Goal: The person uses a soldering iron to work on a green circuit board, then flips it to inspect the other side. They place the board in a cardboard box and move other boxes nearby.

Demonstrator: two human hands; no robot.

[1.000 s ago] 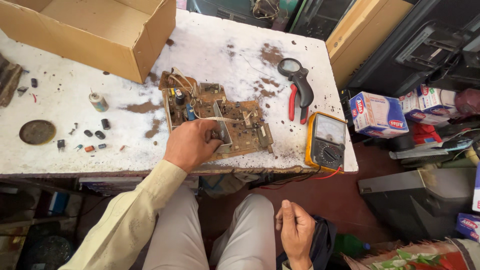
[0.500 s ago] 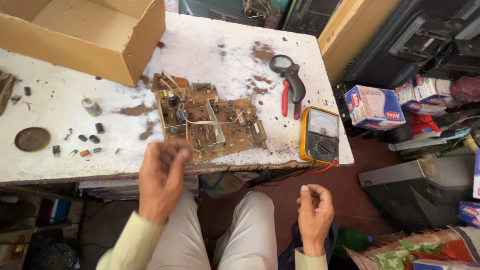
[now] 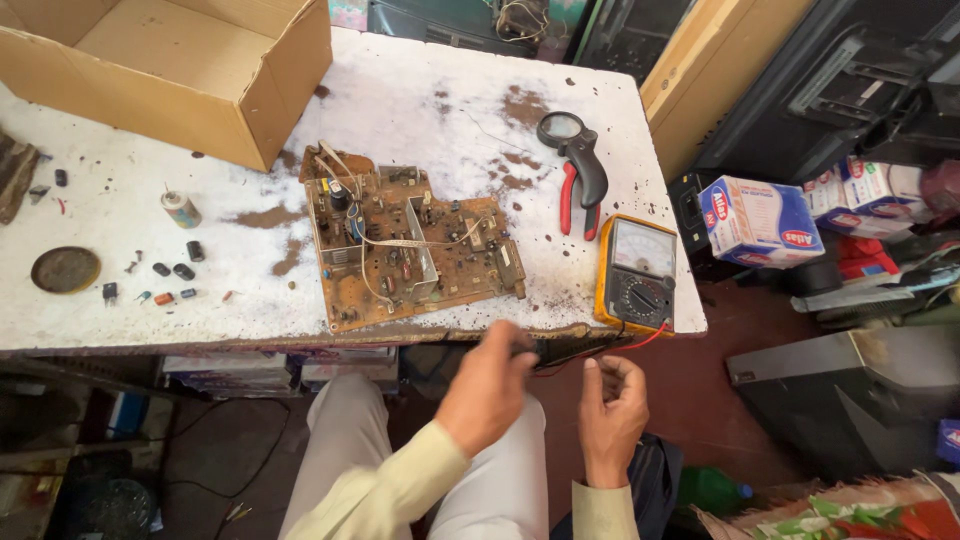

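My left hand (image 3: 487, 390) is below the table's front edge, over my lap, and blurred. Its fingertips are at a black probe (image 3: 545, 351) whose lead runs to the yellow multimeter (image 3: 635, 272) on the table's front right corner. The blur hides whether the fingers grip the probe. My right hand (image 3: 612, 415) is beside it, fingers half curled and apart, with nothing seen in them. A thin red lead (image 3: 640, 342) passes just above it. A brown circuit board (image 3: 405, 245) lies on the white table (image 3: 420, 100), apart from both hands.
An open cardboard box (image 3: 170, 60) stands at the back left. Red-handled pliers (image 3: 570, 195) and a magnifier (image 3: 562, 128) lie behind the multimeter. Small components (image 3: 165, 275) and a round lid (image 3: 65, 269) are at the left. Boxes (image 3: 760, 215) and equipment crowd the right.
My left hand left the circuit board, dropped below the table edge and moved right to the black probe. My right hand rose from my lap toward the leads.
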